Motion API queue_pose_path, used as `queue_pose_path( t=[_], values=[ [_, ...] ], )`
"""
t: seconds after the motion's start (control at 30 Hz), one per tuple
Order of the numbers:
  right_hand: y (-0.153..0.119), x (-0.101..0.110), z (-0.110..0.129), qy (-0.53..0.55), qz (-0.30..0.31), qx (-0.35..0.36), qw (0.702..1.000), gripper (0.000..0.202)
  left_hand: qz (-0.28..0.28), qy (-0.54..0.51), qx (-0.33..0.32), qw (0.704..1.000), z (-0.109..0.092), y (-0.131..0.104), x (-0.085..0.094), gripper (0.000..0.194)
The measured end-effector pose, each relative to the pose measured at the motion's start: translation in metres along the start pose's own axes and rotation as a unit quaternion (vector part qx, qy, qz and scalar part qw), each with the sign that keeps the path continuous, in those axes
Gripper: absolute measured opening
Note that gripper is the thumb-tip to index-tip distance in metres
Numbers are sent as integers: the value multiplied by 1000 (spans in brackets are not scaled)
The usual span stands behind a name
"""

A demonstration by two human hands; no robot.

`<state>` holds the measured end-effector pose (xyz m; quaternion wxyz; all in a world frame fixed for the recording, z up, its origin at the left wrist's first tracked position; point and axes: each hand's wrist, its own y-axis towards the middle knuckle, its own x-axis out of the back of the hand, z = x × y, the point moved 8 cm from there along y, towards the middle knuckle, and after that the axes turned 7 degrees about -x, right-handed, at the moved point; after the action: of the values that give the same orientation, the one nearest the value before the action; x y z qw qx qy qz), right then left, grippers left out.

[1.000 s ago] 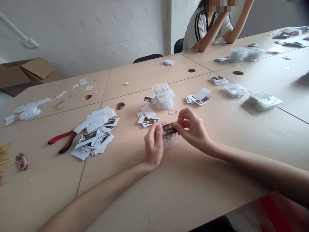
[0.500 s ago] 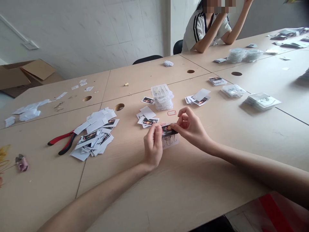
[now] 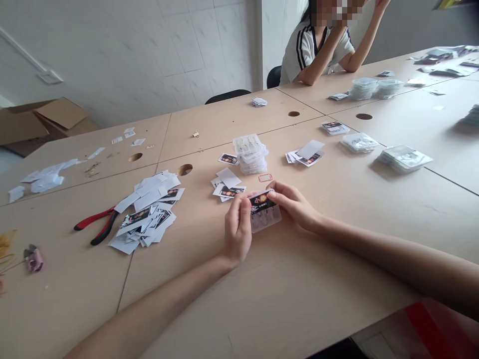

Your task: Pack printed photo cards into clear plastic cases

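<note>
Both hands hold one clear plastic box (image 3: 266, 221) with hooks inside, a black printed card (image 3: 260, 201) lying across its upper part. My left hand (image 3: 238, 227) grips the left edge, thumb on the card's left end. On the right edge, my right hand (image 3: 294, 202) presses its thumb on the card's right end, the other fingers behind the box. Just beyond the hands stands a stack of clear boxes (image 3: 250, 153), with a red-outlined label (image 3: 265, 177) in front of it. A small pile of cards (image 3: 228, 183) lies close to my left hand.
Red and black pliers (image 3: 98, 223) touch a large card pile (image 3: 149, 212) on the left. More cards (image 3: 306, 152) and flat clear boxes (image 3: 404, 158) lie to the right. Across the table (image 3: 209, 309) a person (image 3: 312, 52) sits with raised forearms. A cardboard box (image 3: 48, 122) is far left.
My right hand has closed in around the box's right edge, its fingers now behind the box. The box is tilted a little more, showing more of the card and hooks.
</note>
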<state>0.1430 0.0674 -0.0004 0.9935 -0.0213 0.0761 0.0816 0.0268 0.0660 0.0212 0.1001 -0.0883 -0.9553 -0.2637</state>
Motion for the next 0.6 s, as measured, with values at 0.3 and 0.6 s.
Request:
queue_pose_path(
  t=[0.3,0.6],
  values=[
    [-13,4,3,-62,-121,20,990,35,74,-1,-22,997,-5,-3,-14,25],
    [-8,7,3,-93,-111,25,989,31,23,-27,45,998,9,2,-6,33]
  ],
)
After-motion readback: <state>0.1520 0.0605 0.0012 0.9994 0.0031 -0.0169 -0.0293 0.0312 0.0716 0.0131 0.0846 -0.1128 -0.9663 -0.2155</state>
